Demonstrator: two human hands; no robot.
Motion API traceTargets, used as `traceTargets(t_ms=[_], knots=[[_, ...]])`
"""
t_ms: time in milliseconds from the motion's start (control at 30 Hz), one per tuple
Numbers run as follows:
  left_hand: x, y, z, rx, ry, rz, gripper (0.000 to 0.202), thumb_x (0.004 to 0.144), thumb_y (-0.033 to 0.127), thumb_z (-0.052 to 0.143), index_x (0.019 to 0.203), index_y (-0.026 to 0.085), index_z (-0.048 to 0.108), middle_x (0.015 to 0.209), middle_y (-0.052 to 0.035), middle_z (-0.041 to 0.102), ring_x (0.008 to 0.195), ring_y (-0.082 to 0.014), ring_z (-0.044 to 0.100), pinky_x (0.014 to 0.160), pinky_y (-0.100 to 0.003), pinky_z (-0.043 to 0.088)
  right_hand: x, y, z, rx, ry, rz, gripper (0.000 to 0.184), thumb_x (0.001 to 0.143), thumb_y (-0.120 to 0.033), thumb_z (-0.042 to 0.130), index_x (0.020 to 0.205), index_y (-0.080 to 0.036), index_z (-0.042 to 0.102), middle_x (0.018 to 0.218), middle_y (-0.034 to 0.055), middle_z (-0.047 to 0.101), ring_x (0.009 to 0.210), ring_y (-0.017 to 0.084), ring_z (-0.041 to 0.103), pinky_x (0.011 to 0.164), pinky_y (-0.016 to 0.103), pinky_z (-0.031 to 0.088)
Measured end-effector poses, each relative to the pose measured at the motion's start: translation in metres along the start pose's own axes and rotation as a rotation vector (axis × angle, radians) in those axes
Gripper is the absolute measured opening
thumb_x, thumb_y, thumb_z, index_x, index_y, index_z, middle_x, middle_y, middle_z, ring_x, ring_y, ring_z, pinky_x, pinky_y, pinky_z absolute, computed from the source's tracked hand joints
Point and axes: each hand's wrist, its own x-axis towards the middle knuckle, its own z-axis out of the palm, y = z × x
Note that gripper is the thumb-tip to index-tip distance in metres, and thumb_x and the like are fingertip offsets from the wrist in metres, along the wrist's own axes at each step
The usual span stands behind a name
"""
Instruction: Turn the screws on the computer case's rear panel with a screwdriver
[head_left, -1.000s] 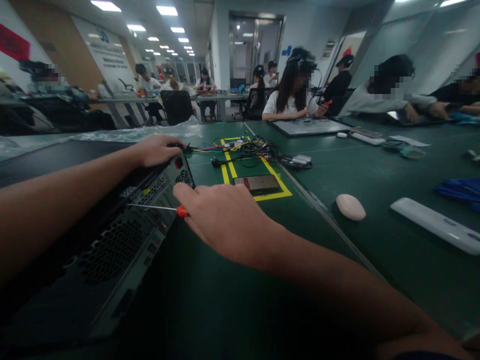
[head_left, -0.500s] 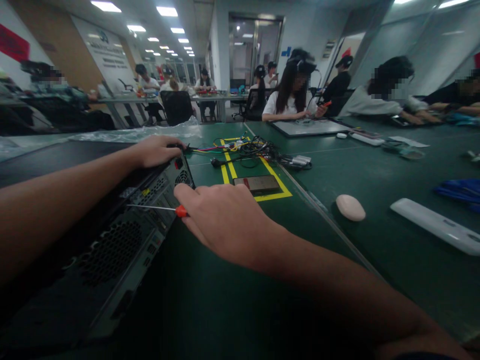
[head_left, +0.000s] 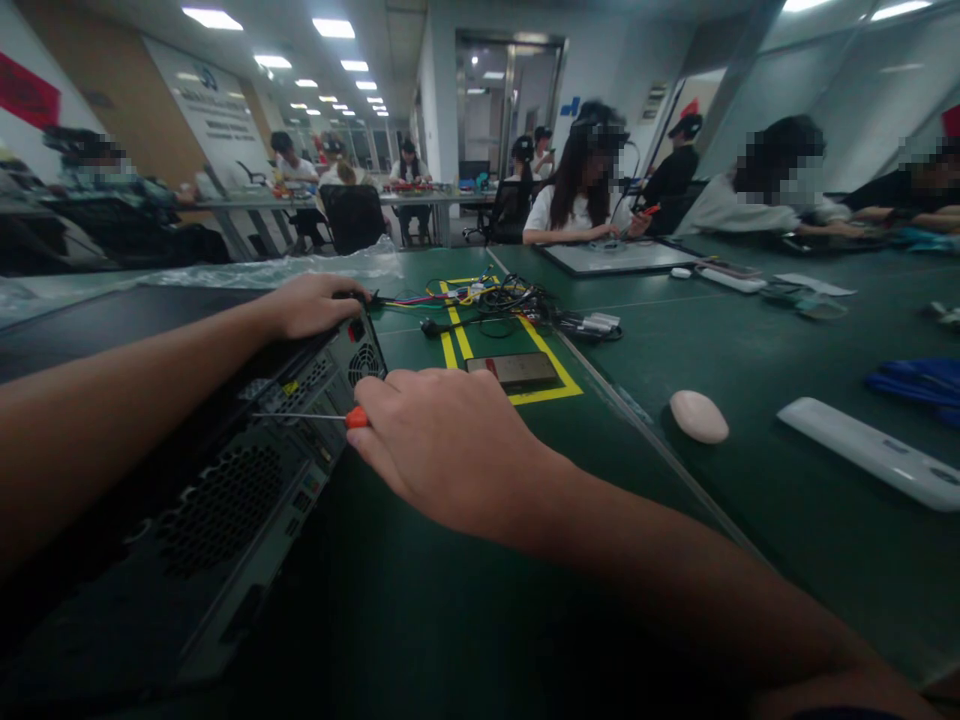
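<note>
A black desktop computer case (head_left: 225, 510) lies on the left, its metal back panel with vent holes and ports facing right. My left hand (head_left: 319, 303) grips the case's top edge at the far corner, fingers bent over it; the fingertips are partly hidden. My right hand (head_left: 450, 445) is closed round the orange handle of a screwdriver (head_left: 356, 418). The thin shaft points left, its tip at the upper edge of the back panel. Whether the tip sits in a screw is too small to tell.
Beyond my right hand lie a brown box (head_left: 517, 369), yellow tape (head_left: 551, 390) and tangled cables (head_left: 517, 298). On the right are a pale rounded object (head_left: 699, 416) and a long white device (head_left: 870, 450). Clear plastic film (head_left: 330, 265) lies behind the case. Several people sit across the table.
My right hand and the screwdriver have shifted very slightly, with the handle a little farther left. My left hand stays on the case edge.
</note>
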Motion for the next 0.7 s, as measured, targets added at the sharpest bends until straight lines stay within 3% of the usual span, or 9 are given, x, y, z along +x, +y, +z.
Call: traceTargets(t_ms=[233, 367, 500, 700], knots=[[0.0, 0.0006, 0.0002, 0.003, 0.009, -0.004, 0.065, 0.076, 0.054, 0.047, 0.124, 0.022, 0.076, 0.126, -0.0091, 0.074, 0.115, -0.0378, 0.064, 0.107, -0.046, 0.047, 0.0016, -0.0009, 0.0026, 0.032, -0.006, 0.016, 0.029, 0.106, -0.035, 0.046, 0.099, -0.018, 0.068, 0.097, 0.0052, 0.077, 0.086, 0.025, 0.073, 0.064, 0.036, 0.048], [0.0005, 0.0007, 0.0004, 0.01, -0.002, -0.011, 0.066, 0.076, 0.055, 0.044, 0.124, 0.022, 0.075, 0.127, -0.0076, 0.074, 0.116, -0.0361, 0.064, 0.107, -0.044, 0.046, 0.0012, -0.0006, 0.0026, 0.028, -0.007, 0.014, 0.027, 0.101, -0.039, 0.058, 0.116, -0.017, 0.062, 0.101, 0.006, 0.077, 0.086, 0.025, 0.073, 0.066, 0.035, 0.05], [-0.0007, 0.0033, -0.0016, 0.028, -0.02, -0.012, 0.069, 0.077, 0.055, 0.043, 0.126, 0.019, 0.075, 0.128, -0.0084, 0.073, 0.116, -0.0344, 0.064, 0.107, -0.04, 0.046, 0.001, 0.0022, 0.0047, 0.027, 0.001, -0.021, 0.025, 0.102, -0.024, 0.053, 0.126, -0.018, 0.056, 0.1, 0.0044, 0.076, 0.082, 0.024, 0.073, 0.066, 0.034, 0.049], [-0.0049, 0.0089, -0.0053, 0.022, -0.055, 0.019, 0.067, 0.083, 0.047, 0.043, 0.13, 0.008, 0.07, 0.133, -0.0146, 0.069, 0.117, -0.0339, 0.061, 0.109, -0.044, 0.042, 0.0009, 0.0045, 0.0063, 0.002, 0.042, -0.031, 0.018, 0.102, -0.018, 0.048, 0.115, -0.019, 0.06, 0.097, 0.0034, 0.076, 0.083, 0.024, 0.073, 0.066, 0.035, 0.049]])
